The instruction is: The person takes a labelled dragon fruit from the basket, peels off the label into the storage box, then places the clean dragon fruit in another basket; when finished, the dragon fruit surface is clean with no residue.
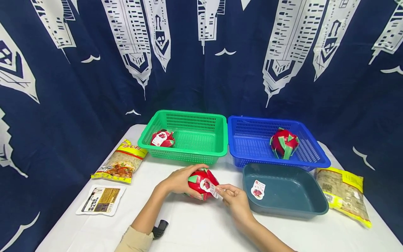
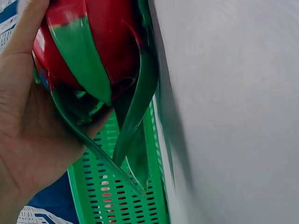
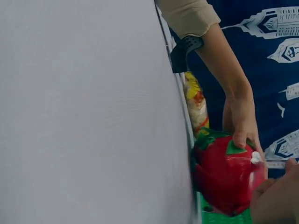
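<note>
My left hand (image 1: 179,180) grips a red dragon fruit (image 1: 201,173) with green leaf tips, just above or on the white table. A white label (image 1: 208,185) printed with a fruit picture lies against its front. My right hand (image 1: 235,201) pinches the label's right end between thumb and forefinger. In the left wrist view, the palm (image 2: 37,140) wraps one side of the fruit (image 2: 112,37), its green leaves hanging down. In the right wrist view, the right hand (image 3: 280,196) covers part of the fruit (image 3: 222,170), hiding most of the label.
A green basket (image 1: 185,153) behind holds a labelled dragon fruit (image 1: 163,140). Beside it, a blue basket (image 1: 252,140) holds an unlabelled one (image 1: 284,143). A dark tray (image 1: 289,189) at right contains a label (image 1: 258,190). Food bags (image 1: 121,162) and a white packet (image 1: 101,200) lie outward.
</note>
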`<state>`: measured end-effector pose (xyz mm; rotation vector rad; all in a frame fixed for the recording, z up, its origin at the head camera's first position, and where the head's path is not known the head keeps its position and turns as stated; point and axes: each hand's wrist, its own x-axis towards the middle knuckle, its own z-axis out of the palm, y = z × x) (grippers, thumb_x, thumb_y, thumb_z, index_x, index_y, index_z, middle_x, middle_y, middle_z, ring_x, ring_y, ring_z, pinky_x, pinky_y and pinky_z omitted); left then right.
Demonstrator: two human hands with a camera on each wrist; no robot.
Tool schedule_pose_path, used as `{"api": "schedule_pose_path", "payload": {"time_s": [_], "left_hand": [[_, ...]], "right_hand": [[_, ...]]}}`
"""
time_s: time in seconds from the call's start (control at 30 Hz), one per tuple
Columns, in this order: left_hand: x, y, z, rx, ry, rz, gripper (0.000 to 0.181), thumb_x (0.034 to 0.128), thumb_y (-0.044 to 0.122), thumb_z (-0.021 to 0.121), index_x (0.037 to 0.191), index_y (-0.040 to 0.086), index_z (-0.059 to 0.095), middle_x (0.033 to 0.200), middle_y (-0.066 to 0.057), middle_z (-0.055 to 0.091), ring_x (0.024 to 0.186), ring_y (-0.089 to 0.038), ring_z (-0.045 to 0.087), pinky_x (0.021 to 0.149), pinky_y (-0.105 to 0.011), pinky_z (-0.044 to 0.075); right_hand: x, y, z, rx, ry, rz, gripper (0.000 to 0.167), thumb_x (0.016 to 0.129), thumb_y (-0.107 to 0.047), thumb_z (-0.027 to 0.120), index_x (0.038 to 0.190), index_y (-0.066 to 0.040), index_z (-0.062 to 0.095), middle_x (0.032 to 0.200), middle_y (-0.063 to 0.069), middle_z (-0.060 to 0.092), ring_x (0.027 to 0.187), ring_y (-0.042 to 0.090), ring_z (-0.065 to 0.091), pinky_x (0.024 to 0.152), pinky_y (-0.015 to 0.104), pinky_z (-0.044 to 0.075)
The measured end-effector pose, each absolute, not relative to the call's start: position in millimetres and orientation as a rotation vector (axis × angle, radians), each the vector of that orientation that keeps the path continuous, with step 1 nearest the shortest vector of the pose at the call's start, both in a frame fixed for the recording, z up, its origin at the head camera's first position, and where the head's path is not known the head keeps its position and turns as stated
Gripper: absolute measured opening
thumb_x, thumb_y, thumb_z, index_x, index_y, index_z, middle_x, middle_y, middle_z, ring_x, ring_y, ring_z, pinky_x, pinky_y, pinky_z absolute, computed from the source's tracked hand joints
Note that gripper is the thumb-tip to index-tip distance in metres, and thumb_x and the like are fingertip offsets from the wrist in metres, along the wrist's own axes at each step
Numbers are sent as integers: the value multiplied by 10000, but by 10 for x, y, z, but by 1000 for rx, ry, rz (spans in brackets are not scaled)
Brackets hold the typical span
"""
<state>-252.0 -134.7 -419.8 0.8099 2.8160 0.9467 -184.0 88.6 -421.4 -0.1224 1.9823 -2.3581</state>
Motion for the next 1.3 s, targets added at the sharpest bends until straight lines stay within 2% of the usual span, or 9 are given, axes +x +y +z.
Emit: {"api": "schedule_pose_path", "payload": {"time_s": [0.17, 0.3, 0.47, 0.67, 0.8, 0.9, 0.97, 1.17, 1.3], "left_hand": [[-2522, -1324, -4216, 795, 2805, 971, 930, 529, 649, 777, 1329, 504, 325, 1216, 106, 495, 1022, -121, 513, 766, -328, 465], [-2513, -1343, -4203, 812, 2793, 979, 915, 549, 627, 782, 1330, 502, 321, 1229, 111, 484, 1063, -131, 502, 766, -312, 478], [-2513, -1356, -4174, 804, 2783, 985, 911, 565, 604, 787, 1347, 452, 346, 1235, 115, 478, 1073, -140, 495, 764, -314, 481], [-2506, -1356, -4172, 788, 2777, 999, 922, 570, 591, 792, 1360, 426, 346, 1237, 92, 479, 1071, -173, 498, 752, -327, 490], [-2507, -1334, -4181, 793, 2774, 1001, 923, 571, 597, 787, 1363, 429, 344, 1244, 97, 477, 1083, -182, 493, 764, -344, 488], [-2505, -1342, -4189, 798, 2776, 1012, 923, 573, 597, 787, 1365, 424, 344, 1249, 95, 478, 1090, -189, 493, 777, -369, 482], [-2506, -1345, -4192, 796, 2779, 1014, 928, 573, 598, 786, 1368, 421, 343, 1249, 98, 477, 1091, -189, 492, 783, -378, 478], [-2500, -1340, -4204, 779, 2780, 1008, 916, 570, 605, 784, 1352, 477, 324, 1254, 97, 474, 1090, -191, 492, 786, -380, 476], [-2506, -1343, -4202, 781, 2785, 1012, 911, 567, 607, 785, 1344, 490, 322, 1243, 100, 482, 1075, -186, 502, 778, -364, 481]], "right_hand": [[-1722, 1215, -3854, -405, 1959, -2421, 47, 855, 7, 607, 877, -1, 648, 527, -70, 317, 475, 69, 239, 444, 281, 156], [-1827, 1759, -3572, -536, 1916, -2392, 211, 913, 38, 507, 888, -97, 668, 545, -72, 309, 469, 118, 169, 429, 310, 107], [-2089, 2518, -3444, -517, 2292, -1962, 118, 936, -79, 533, 981, -20, 625, 547, 10, 223, 453, 183, 154, 410, 357, 158], [-2469, 3097, -3612, -512, 2515, -1289, 276, 910, -186, 591, 1023, 66, 607, 564, -47, 297, 492, 83, 298, 445, 267, 301], [-2656, 3210, -3797, -692, 2405, -1172, 204, 917, -114, 570, 981, 71, 625, 680, -41, 538, 629, 62, 481, 577, 241, 445], [-2764, 3174, -3907, -756, 2418, -1131, 177, 905, -119, 587, 949, 41, 647, 750, -4, 611, 707, 55, 514, 686, 239, 464], [-2812, 3132, -3957, -774, 2463, -1111, 161, 892, -125, 605, 927, 25, 653, 690, -18, 579, 652, 38, 476, 657, 225, 448], [-2854, 3018, -4083, -810, 2699, -1000, 83, 836, -145, 678, 846, -63, 668, 532, -101, 279, 479, 14, 218, 459, 217, 267], [-2860, 2967, -4169, -819, 2815, -883, 93, 792, -184, 727, 836, -117, 680, 521, -114, 261, 468, 9, 205, 438, 211, 225]]}}
